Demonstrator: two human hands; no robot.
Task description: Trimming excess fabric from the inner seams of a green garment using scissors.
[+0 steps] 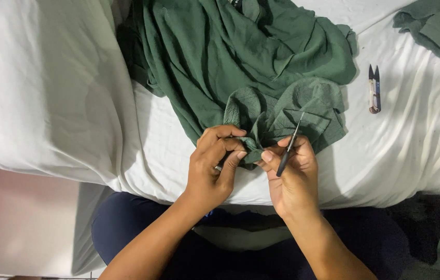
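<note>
A crumpled dark green garment lies on the white sheet. My left hand pinches a folded edge of that green cloth at its near end. My right hand grips the same fold with thumb and fingers, and also holds a thin dark tool with a metal tip that points up and away over the cloth. The two hands sit close together, almost touching at the fold.
Small thread snips lie on the white sheet to the right of the garment. Another piece of green cloth is at the top right corner. My legs in dark blue trousers are below the bed edge.
</note>
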